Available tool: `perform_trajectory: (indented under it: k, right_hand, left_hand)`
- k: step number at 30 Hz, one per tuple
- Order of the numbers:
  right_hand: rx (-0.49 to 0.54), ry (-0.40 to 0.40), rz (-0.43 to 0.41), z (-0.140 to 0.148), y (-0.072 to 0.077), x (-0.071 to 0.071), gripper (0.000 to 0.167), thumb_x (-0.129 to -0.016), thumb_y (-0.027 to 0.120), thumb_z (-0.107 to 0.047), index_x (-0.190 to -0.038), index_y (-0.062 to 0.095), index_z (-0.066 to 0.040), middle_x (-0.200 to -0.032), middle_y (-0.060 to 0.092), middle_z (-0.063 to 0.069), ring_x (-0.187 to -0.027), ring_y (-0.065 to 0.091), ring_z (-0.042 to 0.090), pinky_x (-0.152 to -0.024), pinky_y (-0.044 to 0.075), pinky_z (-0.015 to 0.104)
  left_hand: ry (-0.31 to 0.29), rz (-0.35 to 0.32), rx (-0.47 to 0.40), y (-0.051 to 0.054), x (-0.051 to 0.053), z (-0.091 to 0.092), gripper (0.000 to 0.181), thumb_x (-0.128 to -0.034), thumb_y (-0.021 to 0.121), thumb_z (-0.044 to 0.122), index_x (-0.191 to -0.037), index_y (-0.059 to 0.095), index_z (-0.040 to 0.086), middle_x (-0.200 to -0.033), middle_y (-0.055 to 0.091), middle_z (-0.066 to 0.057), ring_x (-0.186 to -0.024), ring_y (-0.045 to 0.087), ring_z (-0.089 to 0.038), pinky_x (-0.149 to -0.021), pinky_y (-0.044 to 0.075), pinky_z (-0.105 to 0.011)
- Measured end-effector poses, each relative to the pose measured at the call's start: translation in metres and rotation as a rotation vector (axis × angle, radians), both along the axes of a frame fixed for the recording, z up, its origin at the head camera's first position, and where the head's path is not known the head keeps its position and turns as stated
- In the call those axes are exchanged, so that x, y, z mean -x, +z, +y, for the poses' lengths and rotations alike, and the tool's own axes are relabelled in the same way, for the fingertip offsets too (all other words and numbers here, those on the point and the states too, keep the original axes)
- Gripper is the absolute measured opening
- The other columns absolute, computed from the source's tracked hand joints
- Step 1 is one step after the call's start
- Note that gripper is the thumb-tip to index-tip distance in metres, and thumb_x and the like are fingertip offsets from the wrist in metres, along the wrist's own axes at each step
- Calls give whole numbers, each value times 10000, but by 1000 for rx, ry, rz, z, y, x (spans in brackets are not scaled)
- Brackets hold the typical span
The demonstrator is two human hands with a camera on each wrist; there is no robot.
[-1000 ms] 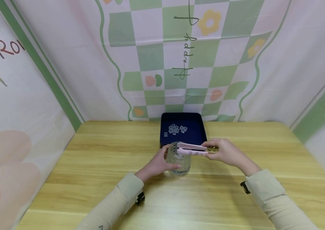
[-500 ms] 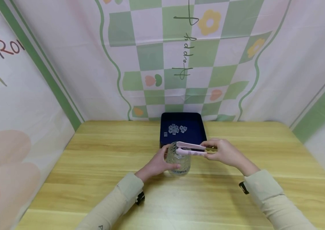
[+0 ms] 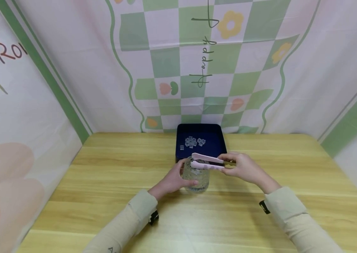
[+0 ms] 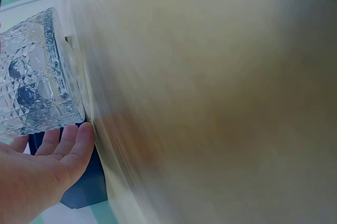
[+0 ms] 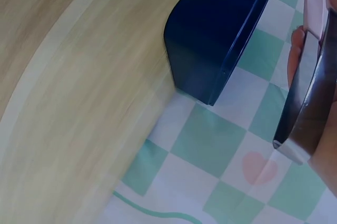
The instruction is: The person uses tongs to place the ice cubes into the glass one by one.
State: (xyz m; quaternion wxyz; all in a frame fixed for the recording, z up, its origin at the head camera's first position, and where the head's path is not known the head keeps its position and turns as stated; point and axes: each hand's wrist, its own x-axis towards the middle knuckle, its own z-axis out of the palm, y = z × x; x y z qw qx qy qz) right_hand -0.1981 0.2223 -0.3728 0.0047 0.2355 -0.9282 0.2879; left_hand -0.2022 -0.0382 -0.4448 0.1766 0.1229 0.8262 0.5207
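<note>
My left hand (image 3: pixel 169 180) grips a clear, cut-patterned glass (image 3: pixel 200 182) standing on the table, thumb in front and fingers round the far side. In the left wrist view the fingers lie along the side of the glass (image 4: pixel 31 84). My right hand (image 3: pixel 245 169) holds a pair of tongs (image 3: pixel 208 159) with pink arms and a metal handle end. Their tips are parted at the rim of the glass; whether anything is between them is too small to tell. In the right wrist view the bent metal end of the tongs (image 5: pixel 305 108) shows near the palm.
Just behind the glass, a dark blue tray (image 3: pixel 214 149) sits at the table's back edge. Several clear cubes (image 3: pixel 191 142) lie in its left part. A patterned cloth (image 3: pixel 191 63) hangs behind the wooden table (image 3: pixel 118 168).
My right hand and the tongs have shifted slightly left and up, bringing the tips from inside the glass's mouth to its rim. My left hand and the glass stay put.
</note>
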Motion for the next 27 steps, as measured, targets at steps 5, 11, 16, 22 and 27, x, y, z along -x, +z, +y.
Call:
perform_trajectory:
  k: [5, 11, 16, 22, 27]
  right_hand:
    - [47, -75, -4, -4, 2, 5, 366, -859, 697, -169, -1176, 647, 6, -1142, 671, 206, -1047, 627, 349, -886, 514, 504]
    - [4, -221, 8, -9, 10, 17, 393, -864, 659, -180, -1190, 627, 38, -1112, 659, 254, -990, 617, 378, -822, 499, 503]
    - [-62, -309, 12, -13, 13, 28, 423, -858, 645, -187, -1192, 619, 72, -1114, 656, 279, -960, 623, 374, -833, 495, 507]
    - [-134, -332, 41, -18, 12, 41, 357, -822, 646, -139, -1111, 653, 71, -938, 689, 234, -764, 596, 317, -731, 494, 462]
    - [-224, -332, 66, -22, 6, 47, 335, -802, 667, -102, -1093, 663, 65, -877, 689, 200, -719, 603, 311, -697, 503, 456]
  left_hand:
    - [-2, 6, 0, 1, -1, 0, 989, -765, 792, 394, -1519, 201, 148, -1471, 400, -120, -1306, 446, -332, -1029, 441, -495]
    - [-1, 9, 26, 1, -1, 0, 992, -768, 786, 409, -1521, 195, 146, -1499, 361, -133, -1321, 426, -344, -1024, 448, -497]
    - [-3, 15, 30, 1, -1, 0, 988, -772, 782, 408, -1519, 197, 135, -1502, 354, -141, -1318, 425, -347, -1019, 451, -495]
    - [-2, 13, 30, 2, -1, 0, 976, -775, 782, 396, -1517, 203, 137, -1503, 350, -144, -1317, 422, -349, -1011, 455, -497]
    - [-1, 11, 27, 2, -2, 0, 972, -776, 783, 393, -1516, 206, 136, -1509, 345, -144, -1325, 417, -352, -1020, 448, -499]
